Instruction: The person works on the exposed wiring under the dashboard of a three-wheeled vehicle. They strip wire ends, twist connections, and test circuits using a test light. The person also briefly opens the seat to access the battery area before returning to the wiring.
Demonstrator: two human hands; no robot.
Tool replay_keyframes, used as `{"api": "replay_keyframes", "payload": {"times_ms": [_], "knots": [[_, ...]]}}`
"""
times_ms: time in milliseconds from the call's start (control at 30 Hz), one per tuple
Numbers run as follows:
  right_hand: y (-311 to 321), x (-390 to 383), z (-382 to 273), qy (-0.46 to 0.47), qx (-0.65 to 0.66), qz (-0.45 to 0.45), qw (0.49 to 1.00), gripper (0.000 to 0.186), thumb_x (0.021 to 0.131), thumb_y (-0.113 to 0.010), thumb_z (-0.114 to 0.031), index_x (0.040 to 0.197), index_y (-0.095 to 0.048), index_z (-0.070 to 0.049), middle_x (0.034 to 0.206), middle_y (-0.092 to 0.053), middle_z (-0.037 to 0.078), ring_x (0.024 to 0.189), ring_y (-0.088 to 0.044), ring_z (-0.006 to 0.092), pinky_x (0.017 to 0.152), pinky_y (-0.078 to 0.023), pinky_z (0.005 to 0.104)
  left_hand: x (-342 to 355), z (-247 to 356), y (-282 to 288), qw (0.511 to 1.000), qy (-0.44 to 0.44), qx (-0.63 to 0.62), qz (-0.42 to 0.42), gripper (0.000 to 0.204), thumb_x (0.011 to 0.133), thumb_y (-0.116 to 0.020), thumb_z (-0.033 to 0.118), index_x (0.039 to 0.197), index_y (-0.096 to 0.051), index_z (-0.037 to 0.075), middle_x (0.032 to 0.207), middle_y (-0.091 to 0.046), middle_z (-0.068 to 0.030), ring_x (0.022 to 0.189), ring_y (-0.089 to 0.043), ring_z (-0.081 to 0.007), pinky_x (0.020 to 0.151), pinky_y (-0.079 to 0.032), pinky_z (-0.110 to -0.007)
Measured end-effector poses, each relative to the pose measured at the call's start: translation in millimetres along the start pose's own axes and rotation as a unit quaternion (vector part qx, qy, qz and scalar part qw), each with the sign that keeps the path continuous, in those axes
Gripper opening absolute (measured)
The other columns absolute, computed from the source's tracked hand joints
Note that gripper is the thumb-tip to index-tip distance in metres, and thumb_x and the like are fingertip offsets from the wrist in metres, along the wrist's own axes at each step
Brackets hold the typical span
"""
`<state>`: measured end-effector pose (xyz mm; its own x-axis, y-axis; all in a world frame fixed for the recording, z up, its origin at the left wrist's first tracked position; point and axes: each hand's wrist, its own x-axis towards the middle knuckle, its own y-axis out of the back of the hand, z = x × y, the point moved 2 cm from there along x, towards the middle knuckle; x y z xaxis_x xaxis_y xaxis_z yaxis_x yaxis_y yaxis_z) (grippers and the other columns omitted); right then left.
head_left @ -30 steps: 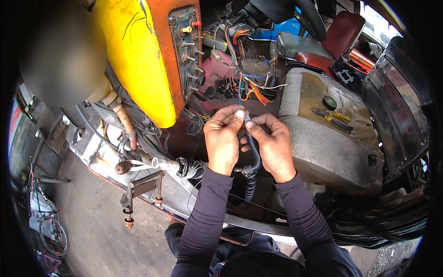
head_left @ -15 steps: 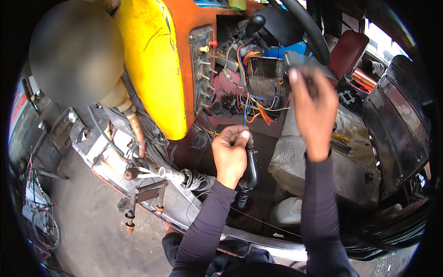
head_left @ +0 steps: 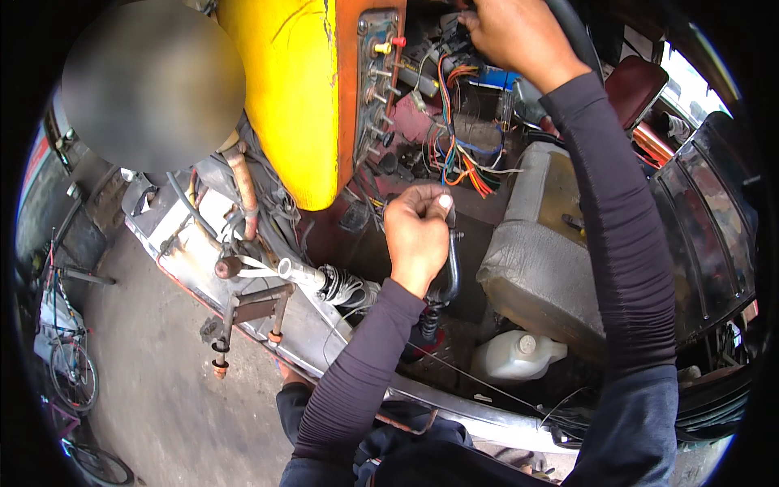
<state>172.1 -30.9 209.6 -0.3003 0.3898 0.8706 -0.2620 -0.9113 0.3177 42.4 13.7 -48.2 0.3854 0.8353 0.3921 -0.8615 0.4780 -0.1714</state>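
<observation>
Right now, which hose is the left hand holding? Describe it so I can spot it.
Start at the big yellow body panel; right of its lower edge is the left hand. From that fist a black rubber hose curves down, thicker and darker than the thin coloured wires above.

Veh. frame (head_left: pixel 324 341) w/ white jug (head_left: pixel 513 357)

We note a black rubber hose (head_left: pixel 450 272), short and curved, hanging below the left hand (head_left: pixel 415 235), which closes around its upper end with thumb on top. The hose bends down and inward to a ribbed black fitting (head_left: pixel 428 321) just beneath. Above it we record a bundle of coloured wires (head_left: pixel 458 150), orange, blue, green and white, fanning loose from behind the orange panel. The right hand (head_left: pixel 515 32) is raised at the bundle's top, fingers curled; what they hold is hidden.
</observation>
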Motion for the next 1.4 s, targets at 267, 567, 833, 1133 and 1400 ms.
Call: {"api": "replay_keyframes", "payload": {"times_ms": [267,567,833,1133,1400], "knots": [[24.0,-6.8,-0.1,-0.024,-0.01,-0.051,0.998,0.03,0.086,-0.079,-0.02,0.105,-0.069,0.002,0.093,-0.071,0.025,0.098,-0.069,0.044,0.087,-0.055,0.0525,7.3,11.5,7.9,0.995,0.06,-0.078,-0.008,0.013,0.1,-0.065,0.0,0.111,-0.069,-0.007,0.087,-0.071,-0.0076,0.074,-0.065,-0.0144,0.069,-0.052,-0.027],[-1.1,-26.6,-7.5,0.066,-0.01,0.11,0.992,0.02,0.085,-0.073,-0.012,0.095,-0.062,0.001,0.081,-0.066,0.021,0.079,-0.069,0.04,0.072,-0.057,0.0481,9.1,21.7,0.0,0.995,0.062,-0.082,-0.014,0.011,0.1,-0.067,0.0,0.106,-0.07,-0.008,0.083,-0.072,-0.0062,0.071,-0.064,-0.0104,0.067,-0.051,-0.025],[8.9,-28.1,-0.3,0.0,-0.007,0.073,0.997,0.033,0.089,-0.077,-0.023,0.109,-0.062,-0.002,0.092,-0.07,0.019,0.082,-0.071,0.0388,0.073,-0.059,0.0479,9.8,21.7,-0.5,0.995,0.076,-0.069,-0.001,0.01,0.1,-0.067,0.0,0.106,-0.07,-0.007,0.083,-0.071,-0.0054,0.07,-0.063,-0.0101,0.067,-0.051,-0.024],[15.6,-20.2,3.2,-0.012,-0.007,0.04,0.999,0.029,0.089,-0.076,-0.023,0.106,-0.068,-0.001,0.091,-0.07,0.022,0.085,-0.071,0.0409,0.08,-0.057,0.0511,10.8,14.4,-2.5,0.994,0.069,-0.085,-0.012,0.013,0.101,-0.066,0.003,0.111,-0.069,-0.005,0.084,-0.07,-0.0065,0.069,-0.062,-0.0113,0.059,-0.044,-0.024],[22.3,-15.1,11.3,-0.031,-0.003,0.046,0.998,0.027,0.085,-0.079,-0.021,0.1,-0.071,0.0,0.089,-0.072,0.021,0.088,-0.071,0.0408,0.081,-0.057,0.0501,11.8,14.3,-2.8,0.992,0.065,-0.109,-0.015,0.013,0.1,-0.065,-0.001,0.111,-0.068,-0.009,0.088,-0.07,-0.0082,0.074,-0.064,-0.015,0.068,-0.051,-0.026]]}}
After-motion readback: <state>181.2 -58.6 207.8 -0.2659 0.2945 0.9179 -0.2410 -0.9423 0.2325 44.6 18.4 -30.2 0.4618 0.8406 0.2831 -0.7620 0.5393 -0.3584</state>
